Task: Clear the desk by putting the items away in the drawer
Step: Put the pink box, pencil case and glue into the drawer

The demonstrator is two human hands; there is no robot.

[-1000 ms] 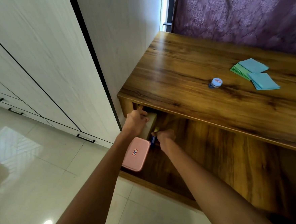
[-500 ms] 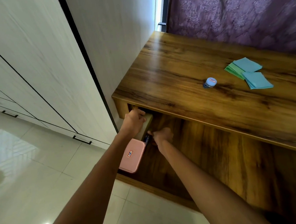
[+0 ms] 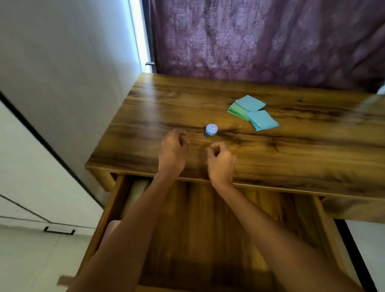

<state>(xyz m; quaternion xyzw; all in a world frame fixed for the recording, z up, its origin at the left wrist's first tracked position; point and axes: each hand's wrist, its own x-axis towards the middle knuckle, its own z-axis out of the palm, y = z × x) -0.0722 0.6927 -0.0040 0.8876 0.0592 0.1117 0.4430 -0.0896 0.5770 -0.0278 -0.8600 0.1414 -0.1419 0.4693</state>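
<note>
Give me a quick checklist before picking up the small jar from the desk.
1. Drawer open: ok.
2. Left hand holds nothing, fingers loosely curled: ok.
3. Right hand holds nothing: ok.
4. Small jar upright on the desk, just beyond both hands, nothing touching it: ok.
5. Folded cloths on the desk, not put away: not ok.
6. Pink box in the drawer, mostly behind the left forearm: cannot tell its position.

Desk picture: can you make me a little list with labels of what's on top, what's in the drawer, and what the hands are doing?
On desk: small blue-lidded jar; blue and green folded cloths
Drawer: pulled open; a pale roll and something pink along its left side
Left hand: above the desk, fingers loosely curled, holding nothing
Right hand: same, empty
Nearest thing to hands: the jar
</note>
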